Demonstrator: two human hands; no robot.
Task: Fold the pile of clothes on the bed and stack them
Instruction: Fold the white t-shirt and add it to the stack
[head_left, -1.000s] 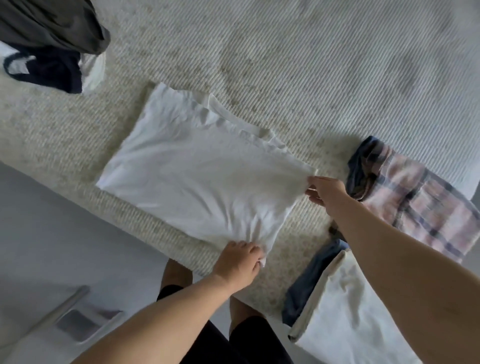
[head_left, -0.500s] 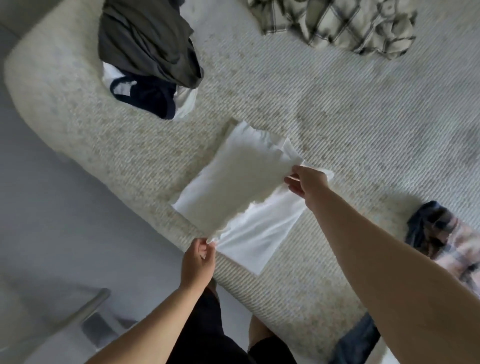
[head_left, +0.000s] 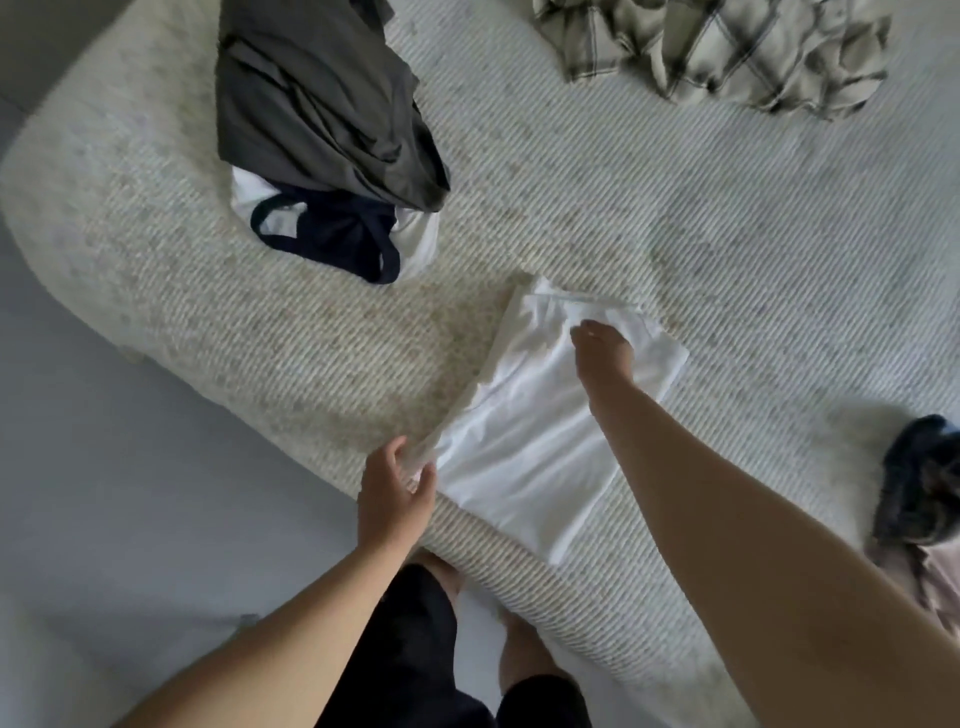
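Head view: the bed (head_left: 675, 218), covered in a cream ribbed spread, fills most of the frame, with grey floor (head_left: 130, 519) along its near-left edge. On the bed's far left lies a heap topped by a dark grey garment (head_left: 311, 104), with a navy-trimmed piece (head_left: 337, 239) and some white cloth showing beneath it. A crumpled plaid shirt (head_left: 727, 47) sits at the far right, well apart from the heap. At the right edge, a dark and pinkish folded stack (head_left: 924, 499) is partly cut off.

The white garment (head_left: 530, 457) lies near the bed's front edge, folded into a long narrow panel running away from the person. The left hand (head_left: 397, 493) is at its near-left corner, thumb and fingers loosely parted around the fabric edge; whether they pinch it I cannot tell. The right hand (head_left: 605, 348) rests on the far end of the panel, fingers close together and pointing down onto the cloth; its tips are blurred.
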